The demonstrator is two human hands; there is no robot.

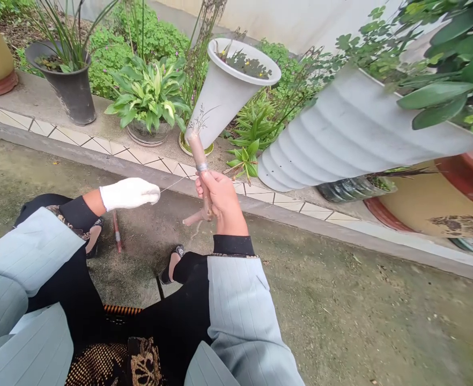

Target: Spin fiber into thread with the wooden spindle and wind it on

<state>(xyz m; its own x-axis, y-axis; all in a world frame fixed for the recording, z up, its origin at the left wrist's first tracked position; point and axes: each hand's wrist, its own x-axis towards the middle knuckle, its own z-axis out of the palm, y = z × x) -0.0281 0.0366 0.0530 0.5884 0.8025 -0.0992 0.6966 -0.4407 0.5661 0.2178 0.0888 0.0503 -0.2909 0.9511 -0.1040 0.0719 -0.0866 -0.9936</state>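
My right hand (220, 193), bare, is closed around a brown stick-like piece (197, 149) held upright in front of me. A short side arm juts left from its lower end, and a band of silvery wire (201, 167) is wound around it just above my fingers. My left hand (130, 193), in a white knitted glove, is closed with its fingertips together on a thin wire (176, 184). That wire stretches across to the brown piece by my right hand. Whether the piece is wood or plastic, I cannot tell.
Another brown stick (117, 233) with a silvery band is on the concrete ground near my foot. Ahead runs a tiled ledge (143, 159) bearing a black pot (73, 94), a tall white pot (226, 96), a ribbed white planter (341, 134) and leafy plants.
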